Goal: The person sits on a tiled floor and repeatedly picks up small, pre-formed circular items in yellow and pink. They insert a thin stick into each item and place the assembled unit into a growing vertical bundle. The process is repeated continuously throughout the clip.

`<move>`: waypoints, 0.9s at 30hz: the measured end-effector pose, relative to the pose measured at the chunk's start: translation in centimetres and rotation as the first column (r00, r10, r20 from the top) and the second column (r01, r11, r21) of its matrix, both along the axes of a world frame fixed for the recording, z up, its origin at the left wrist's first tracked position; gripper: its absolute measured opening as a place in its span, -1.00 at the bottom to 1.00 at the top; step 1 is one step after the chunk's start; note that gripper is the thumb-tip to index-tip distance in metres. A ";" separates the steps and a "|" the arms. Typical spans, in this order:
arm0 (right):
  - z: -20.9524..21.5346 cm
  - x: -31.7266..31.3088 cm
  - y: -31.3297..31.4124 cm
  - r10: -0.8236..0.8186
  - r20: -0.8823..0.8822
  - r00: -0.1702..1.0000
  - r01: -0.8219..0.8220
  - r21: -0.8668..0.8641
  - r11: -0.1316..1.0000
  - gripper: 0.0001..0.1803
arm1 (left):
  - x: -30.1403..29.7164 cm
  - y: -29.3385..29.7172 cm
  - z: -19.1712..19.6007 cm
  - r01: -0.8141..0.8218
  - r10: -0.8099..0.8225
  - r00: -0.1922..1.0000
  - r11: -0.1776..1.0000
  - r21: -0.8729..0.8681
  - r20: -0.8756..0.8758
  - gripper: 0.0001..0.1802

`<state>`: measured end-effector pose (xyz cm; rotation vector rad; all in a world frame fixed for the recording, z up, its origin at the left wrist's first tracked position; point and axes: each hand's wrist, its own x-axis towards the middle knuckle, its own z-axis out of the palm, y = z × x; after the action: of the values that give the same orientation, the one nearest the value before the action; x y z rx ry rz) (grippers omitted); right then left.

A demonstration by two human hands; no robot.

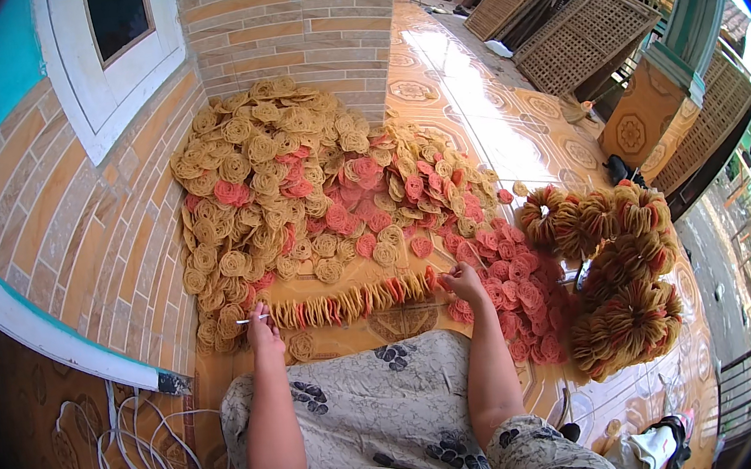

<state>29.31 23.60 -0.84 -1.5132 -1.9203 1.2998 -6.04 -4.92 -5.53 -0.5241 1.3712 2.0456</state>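
A string of discs [355,302], tan with some red ones among them, spans the space between the two hands, just beyond the patterned cloth [357,410] over the person's lap. Its long axis runs crosswise, from 9 o'clock to just above 3 o'clock, so the right end sits slightly farther from the body.

The left hand [264,330] is closed on the 9 o'clock end, and a short white strip [242,322] pokes out past its fingers on that side. The right hand [466,284] is at the opposite end, its thumb and fingertips pinched together there; whether they grip the last disc or the strip itself is too small to tell. Each hand is thus nearer its own end, with the discs lying inward from both grips.

Loose pink discs [523,290] spread from beside the right hand toward 4 o'clock, much closer to it than to the left. Farther out at 3 o'clock lie thick bundles [628,331] of tan and red discs. A large heap [236,167] of tan discs rises at 11 o'clock against the wall [292,46], and white loops [120,431] lie at 8 o'clock from the left hand.
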 end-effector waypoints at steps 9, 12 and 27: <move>2.2 0.6 -0.9 -0.061 -0.238 0.969 -0.014 -0.300 0.954 -0.53 | -0.1 -0.1 -0.6 0.041 -0.041 0.999 0.999 -0.001 -0.014 -0.65; 1.3 0.3 -1.1 0.100 -0.228 0.969 -0.129 -0.115 0.985 -0.43 | -0.2 -0.1 -0.6 0.029 -0.029 0.999 1.000 -0.001 -0.015 -0.67; 0.9 -0.4 -0.3 -0.092 -0.435 0.896 0.088 -0.031 0.996 -0.93 | -0.1 0.0 -0.2 0.014 -0.014 1.000 1.000 -0.016 -0.004 -0.66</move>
<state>28.91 23.31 0.03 -1.1707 -1.5400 1.4608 -6.10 -4.95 -5.72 -0.5155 1.3913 2.0270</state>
